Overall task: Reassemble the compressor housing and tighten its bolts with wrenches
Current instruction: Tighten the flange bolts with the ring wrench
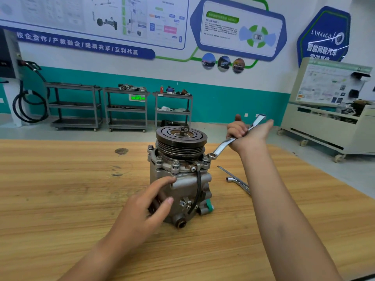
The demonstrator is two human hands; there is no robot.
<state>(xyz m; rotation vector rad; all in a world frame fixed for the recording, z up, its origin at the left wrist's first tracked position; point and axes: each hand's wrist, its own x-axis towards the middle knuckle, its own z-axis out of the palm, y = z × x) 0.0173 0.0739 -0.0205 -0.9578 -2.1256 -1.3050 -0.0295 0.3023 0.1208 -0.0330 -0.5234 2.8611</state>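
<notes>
Upright near the middle of the pale wood-grain bench (60, 189): a grey cast-metal compressor housing (182, 185), with a dark grooved pulley (181, 141) on top and a short threaded shaft end poking up from the hub. Around the top flange, a ring of silver hex bolts (175, 163) with washers. Down the near face, a thin black cable (198, 185) from a clip at the flange to a fitting lower down. At the lower right corner, a small green cap (210, 205).

Resting against the housing from the near left, the left hand (146, 207): fingers loose and mostly straight, index tip touching the body just under the flange, thumb along the side, nothing clasped.

Clenched in the right hand (246, 132), a long silver ring wrench (227, 141), fingers wrapped round the shaft past its middle. Ring end down at the bolt on the flange's right side; cannot tell whether fully seated over the head. Other end jutting up beyond the knuckles.

On the bench just right of the housing, partly hidden behind the right forearm: spare silver tools (239, 184), one with a tubular end. Well back, along the teal-and-white wall, three grey metal trolleys (125, 108).
</notes>
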